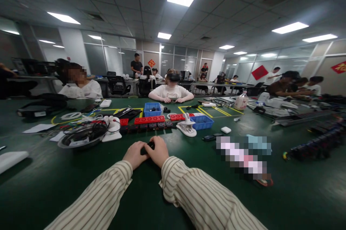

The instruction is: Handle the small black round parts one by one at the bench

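Note:
Both of my hands are closed together around a small black object point(150, 145) just above or on the green tabletop. My left hand point(134, 155) grips it from the left, and my right hand point(158, 150) covers its right side, with the thumbs close together. Most of the object is hidden by fingers, so its kind cannot be made out. Beyond my hands lies a row of black socket blocks point(158, 125), with red socket blocks point(149, 119) behind it. A white clip-like stand point(187, 126) is to the right of that row.
A metal bowl point(65, 145) of black cables stands at left, beside a white device point(112, 134). Two blue bins point(152, 109) point(202, 122) sit farther back. At right are a white case point(226, 129), a blurred pink item point(240, 154) and dark cable bundles point(313, 149). A person point(171, 91) sits opposite.

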A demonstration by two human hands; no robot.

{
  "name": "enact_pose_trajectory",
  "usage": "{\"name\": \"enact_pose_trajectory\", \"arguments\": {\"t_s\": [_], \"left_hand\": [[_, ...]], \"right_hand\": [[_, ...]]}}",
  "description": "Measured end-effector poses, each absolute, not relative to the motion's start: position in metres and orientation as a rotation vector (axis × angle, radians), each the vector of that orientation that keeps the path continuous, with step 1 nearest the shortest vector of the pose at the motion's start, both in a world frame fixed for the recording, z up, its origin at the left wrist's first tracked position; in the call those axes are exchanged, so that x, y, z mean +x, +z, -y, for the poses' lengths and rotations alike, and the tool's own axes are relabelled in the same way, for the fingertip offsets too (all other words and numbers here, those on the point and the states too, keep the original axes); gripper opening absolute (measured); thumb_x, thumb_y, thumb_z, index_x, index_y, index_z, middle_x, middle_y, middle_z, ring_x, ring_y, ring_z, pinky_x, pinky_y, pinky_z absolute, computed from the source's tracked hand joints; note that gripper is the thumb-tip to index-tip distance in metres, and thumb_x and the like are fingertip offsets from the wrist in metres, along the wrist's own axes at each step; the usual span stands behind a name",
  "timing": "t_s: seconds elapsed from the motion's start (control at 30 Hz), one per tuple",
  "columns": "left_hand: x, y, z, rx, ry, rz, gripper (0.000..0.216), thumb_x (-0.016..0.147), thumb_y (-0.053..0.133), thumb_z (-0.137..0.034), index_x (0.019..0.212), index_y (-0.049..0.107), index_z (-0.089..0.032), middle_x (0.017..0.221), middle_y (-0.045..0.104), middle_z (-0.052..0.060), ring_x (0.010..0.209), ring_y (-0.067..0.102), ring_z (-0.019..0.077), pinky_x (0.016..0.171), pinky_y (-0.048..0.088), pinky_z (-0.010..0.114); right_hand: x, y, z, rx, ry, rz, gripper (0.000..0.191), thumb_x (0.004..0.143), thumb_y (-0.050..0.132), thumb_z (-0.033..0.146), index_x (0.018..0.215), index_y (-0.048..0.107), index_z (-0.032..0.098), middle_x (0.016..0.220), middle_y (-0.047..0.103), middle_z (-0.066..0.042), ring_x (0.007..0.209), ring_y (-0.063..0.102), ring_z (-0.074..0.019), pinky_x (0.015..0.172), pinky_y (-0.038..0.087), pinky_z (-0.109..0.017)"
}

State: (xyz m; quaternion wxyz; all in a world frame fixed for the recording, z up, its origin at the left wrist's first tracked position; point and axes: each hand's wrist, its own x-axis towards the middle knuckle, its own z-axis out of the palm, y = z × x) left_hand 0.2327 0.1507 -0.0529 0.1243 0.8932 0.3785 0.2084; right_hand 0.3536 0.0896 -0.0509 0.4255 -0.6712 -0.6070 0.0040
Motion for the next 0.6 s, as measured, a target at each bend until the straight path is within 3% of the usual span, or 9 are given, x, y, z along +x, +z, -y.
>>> {"name": "enact_pose_trajectory", "arguments": {"t_s": [0.23, 0.47, 0.6], "left_hand": [[0.231, -0.057, -0.147, 2.601, 0.622, -0.977, 0.029, 0.065, 0.059, -0.025, 0.094, 0.061, -0.019, 0.096, 0.061, 0.006, 0.095, 0.055, 0.0226, 0.088, 0.043, 0.033], [0.226, -0.058, -0.139, 2.617, 0.617, -0.852, 0.021, 0.068, 0.058, -0.033, 0.083, 0.063, -0.019, 0.090, 0.062, 0.005, 0.090, 0.056, 0.0223, 0.084, 0.044, 0.032], [0.222, -0.058, -0.132, 2.625, 0.616, -0.818, 0.025, 0.069, 0.058, -0.033, 0.088, 0.062, -0.018, 0.094, 0.062, 0.005, 0.093, 0.056, 0.0222, 0.087, 0.043, 0.032]], "right_hand": [[0.350, -0.047, -0.077, -1.658, 0.033, 1.585, 0.011, 0.077, 0.053, 0.023, 0.085, 0.060, 0.019, 0.086, 0.059, -0.002, 0.086, 0.052, -0.0161, 0.078, 0.040, -0.027], [0.352, -0.044, -0.061, -1.625, 0.079, 1.670, 0.028, 0.082, 0.039, 0.011, 0.088, 0.065, 0.022, 0.089, 0.066, 0.002, 0.086, 0.056, -0.0128, 0.080, 0.040, -0.024], [0.350, -0.042, -0.054, -1.653, 0.052, 1.644, 0.025, 0.087, 0.042, 0.024, 0.103, 0.060, 0.020, 0.093, 0.066, -0.002, 0.089, 0.057, -0.0156, 0.082, 0.039, -0.027]]}}
